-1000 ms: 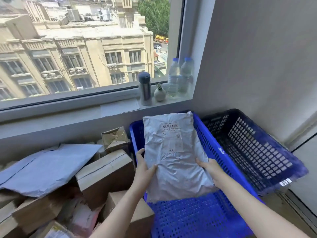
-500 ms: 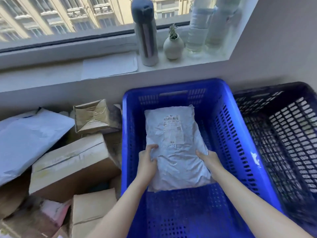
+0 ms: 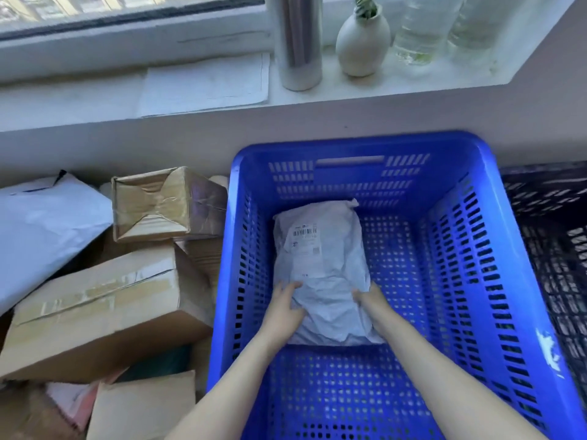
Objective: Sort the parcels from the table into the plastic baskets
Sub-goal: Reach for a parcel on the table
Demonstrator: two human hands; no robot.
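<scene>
A white plastic mailer parcel (image 3: pixel 320 268) with a barcode label lies low inside the bright blue basket (image 3: pixel 476 249), near its floor. My left hand (image 3: pixel 284 308) holds the parcel's left lower edge, thumb on top. My right hand (image 3: pixel 370 301) grips its right lower edge. Both forearms reach down into the basket. To the left lie more parcels: a small taped cardboard box (image 3: pixel 165 203), a long cardboard box (image 3: pixel 101 306), a white mailer (image 3: pixel 44 230) and another box (image 3: pixel 143 408) at the bottom.
A dark blue basket (image 3: pixel 552 236) stands right of the bright one. On the windowsill behind are a steel flask (image 3: pixel 297 42), a small white vase (image 3: pixel 362 42), water bottles (image 3: pixel 422 30) and a paper sheet (image 3: pixel 203 84).
The parcel has gone down from above the basket rim to its floor, still held by both hands. My view has tilted downward and closer.
</scene>
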